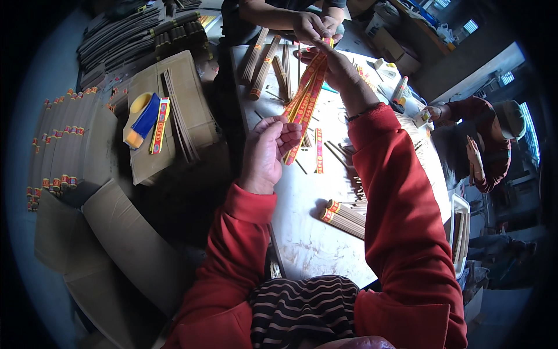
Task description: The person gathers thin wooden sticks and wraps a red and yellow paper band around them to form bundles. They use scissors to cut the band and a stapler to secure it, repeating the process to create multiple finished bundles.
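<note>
A bunch of long red and yellow printed paper strips (308, 93) stretches between my two hands above the table. My left hand (266, 150) is closed round the lower part, its fingers curled over the strips. Farther away, my right hand (342, 71) pinches the upper end, with some fingers behind the strips. Right beside it, the hands of a person across the table (314, 26) touch or nearly touch the same end; I cannot tell which. Below lie loose brown incense sticks (337, 152) and a single red and yellow strip (319, 151). Banded bundles of incense sticks (344, 218) lie closer to me.
More stick bundles (265, 67) lie at the table's far left. At left, a cardboard box (192, 110) bears a blue and yellow tape roll (143, 121) and strips. Stacked bundles (61, 139) and an opened carton (125, 221) stand farther left. Another person (485, 139) works at right.
</note>
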A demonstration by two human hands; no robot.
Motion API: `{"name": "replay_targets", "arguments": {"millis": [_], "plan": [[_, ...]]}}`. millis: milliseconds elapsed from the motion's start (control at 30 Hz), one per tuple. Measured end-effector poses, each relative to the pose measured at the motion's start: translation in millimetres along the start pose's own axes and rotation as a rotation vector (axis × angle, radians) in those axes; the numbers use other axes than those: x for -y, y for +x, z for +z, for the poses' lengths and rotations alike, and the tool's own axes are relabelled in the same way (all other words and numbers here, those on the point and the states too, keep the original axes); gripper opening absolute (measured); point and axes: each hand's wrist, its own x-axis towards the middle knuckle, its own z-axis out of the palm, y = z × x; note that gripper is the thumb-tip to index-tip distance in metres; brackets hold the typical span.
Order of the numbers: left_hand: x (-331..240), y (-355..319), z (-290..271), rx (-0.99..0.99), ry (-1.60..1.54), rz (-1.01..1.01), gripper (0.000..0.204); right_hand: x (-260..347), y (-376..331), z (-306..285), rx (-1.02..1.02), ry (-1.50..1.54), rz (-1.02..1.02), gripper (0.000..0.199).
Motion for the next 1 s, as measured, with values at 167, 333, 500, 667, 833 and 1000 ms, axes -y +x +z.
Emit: {"name": "replay_targets", "arguments": {"millis": [167,333,500,667,833,1000], "plan": [[0,4,0,-0.001,-0.009,0.009,0.008,-2,-4,-3,0.163,0.242,-0.092,0.033],[6,8,0,-0.018,0.004,-0.012,0.008,6,-8,-3,0.084,0.133,0.021,0.023],[6,8,2,-0.043,0.043,-0.031,0.009,7,6,-5,0.183,0.327,0.029,0.02],[3,8,0,-0.018,0.026,0.003,0.008,0,-15,9,0.152,0.487,0.123,0.015],[0,9,0,-0.012,0.025,0.034,0.007,-12,-39,-4,0.119,0.552,0.17,0.01],[0,11,-3,-0.032,0.016,0.062,0.009,-17,-84,11,0.145,0.478,0.208,0.019]]}}
